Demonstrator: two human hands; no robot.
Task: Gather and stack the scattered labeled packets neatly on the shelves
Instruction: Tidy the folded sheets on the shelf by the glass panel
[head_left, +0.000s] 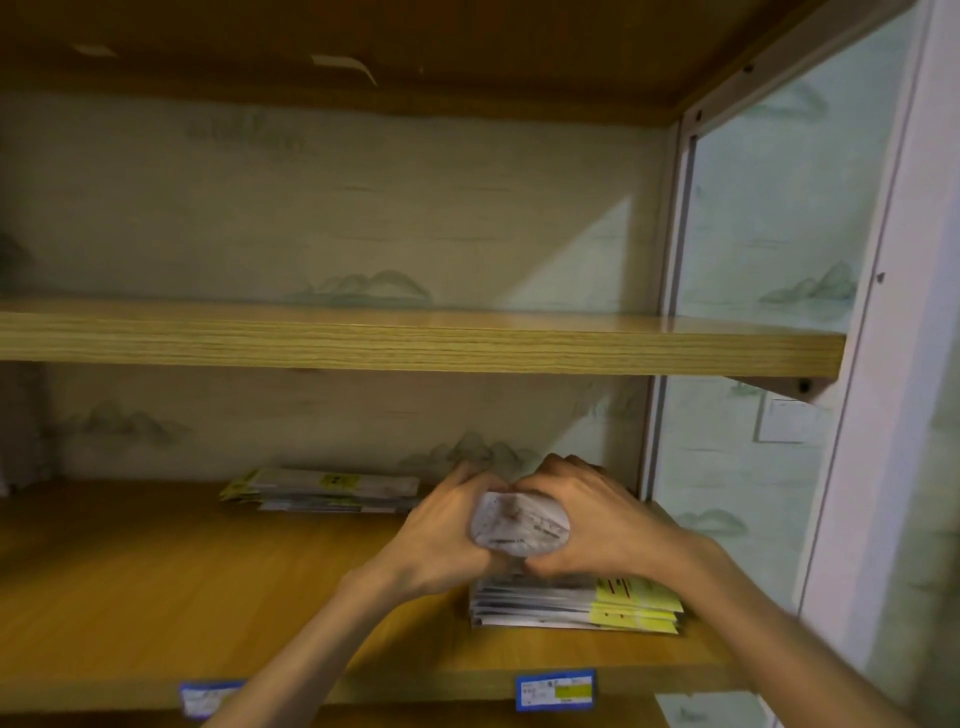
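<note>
- Left hand (441, 525) & right hand (587, 514) both grasp one white packet (517, 525), fingers curled round its ends, above the front stack (576, 603) on lower shelf (208, 597).
- Packet looks light, soft, crumples easily; prob. better to hold by edges, lay flat.

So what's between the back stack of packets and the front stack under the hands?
In the head view, only bare wooden shelf lies between the back stack and the front stack. The left hand and right hand hold a packet above the front stack.
</note>
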